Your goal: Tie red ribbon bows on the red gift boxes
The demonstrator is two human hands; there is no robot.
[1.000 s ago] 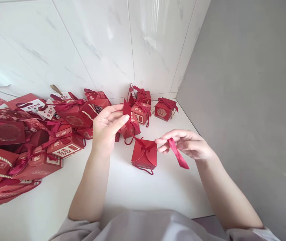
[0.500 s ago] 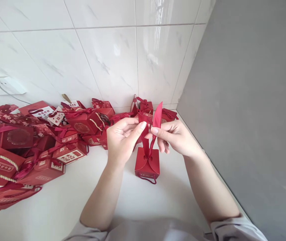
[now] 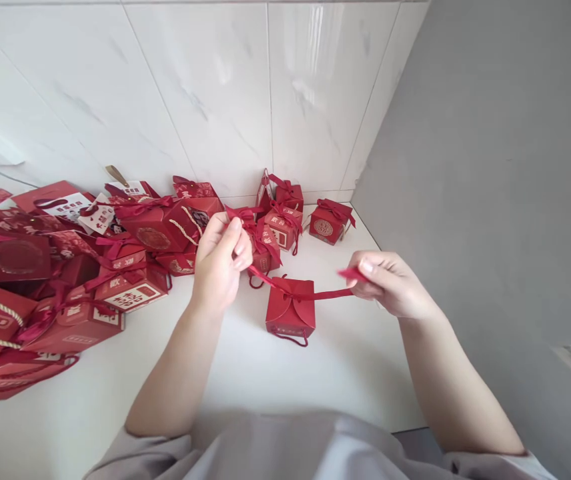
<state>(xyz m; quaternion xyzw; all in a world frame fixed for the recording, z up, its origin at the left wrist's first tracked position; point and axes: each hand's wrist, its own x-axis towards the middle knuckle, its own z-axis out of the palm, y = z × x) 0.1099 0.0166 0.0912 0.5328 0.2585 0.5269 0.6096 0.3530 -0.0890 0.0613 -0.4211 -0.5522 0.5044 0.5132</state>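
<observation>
A small red gift box (image 3: 290,315) stands on the white tabletop in front of me, its curved flaps folded over the top and a dark red cord hanging at its front. A red ribbon (image 3: 333,294) runs through the top of the box and stretches out to both sides. My left hand (image 3: 220,257), up and to the left of the box, is closed on one end of the ribbon. To the right, my right hand (image 3: 390,281) pinches the other end, with the pointed tip sticking out past the thumb.
Many red gift boxes with ribbons and rope handles are heaped on the left, among them a labelled box (image 3: 135,297). Several ribboned boxes stand behind, including one box (image 3: 329,223) at the right. A tiled wall (image 3: 225,100) rises behind; a grey panel (image 3: 475,167) borders the right.
My hands have moved apart, the left one leftward and the right one rightward. The ribbon, upright and gathered before, is now drawn out sideways from the box top.
</observation>
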